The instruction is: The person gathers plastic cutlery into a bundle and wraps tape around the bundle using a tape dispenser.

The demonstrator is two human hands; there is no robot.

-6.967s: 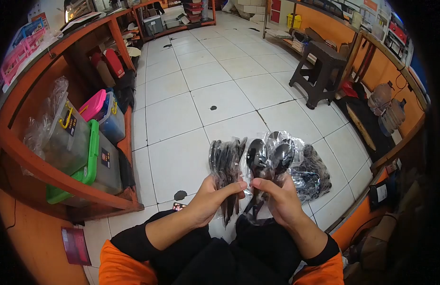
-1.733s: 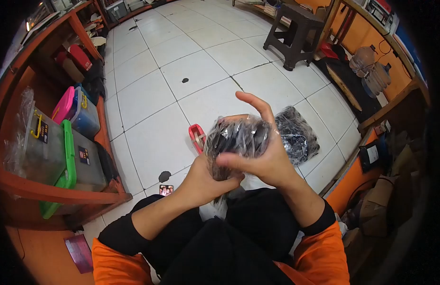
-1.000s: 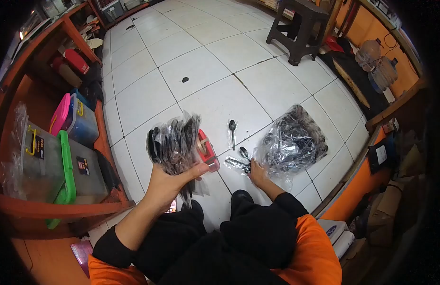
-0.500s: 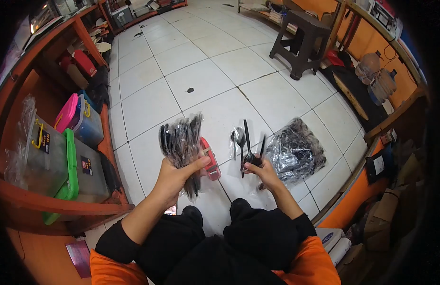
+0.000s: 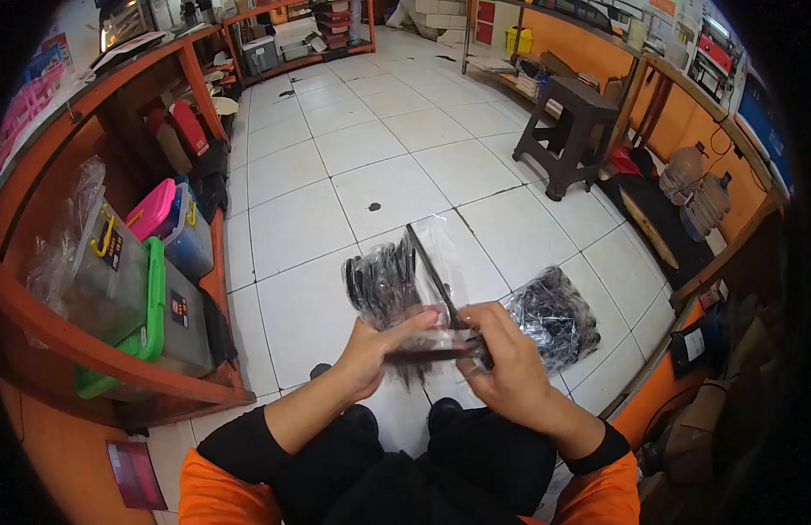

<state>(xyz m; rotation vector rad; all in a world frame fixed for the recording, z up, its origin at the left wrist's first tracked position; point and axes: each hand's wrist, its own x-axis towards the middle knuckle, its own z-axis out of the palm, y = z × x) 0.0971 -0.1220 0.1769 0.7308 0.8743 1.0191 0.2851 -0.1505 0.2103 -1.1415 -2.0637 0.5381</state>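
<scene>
Tiled floor (image 5: 300,306) w/ stool (image 5: 573,112) ahead R, bagged pile (image 5: 556,317) nearer — L fingers (image 5: 412,325) clutching wrapped cutlery (image 5: 379,278), R fingers (image 5: 496,325) black utensils (image 5: 431,265).

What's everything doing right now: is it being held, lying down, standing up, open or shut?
Left hand: closed around wrapped bundle
Right hand: gripping dark cutlery
Wrapped bundle: held up, in clear plastic
Dark cutlery: held, pieces pointing different ways
Plastic-covered pack: lying on the floor
Stool: standing upright
Green-lidded box: can't tell if shut
</scene>
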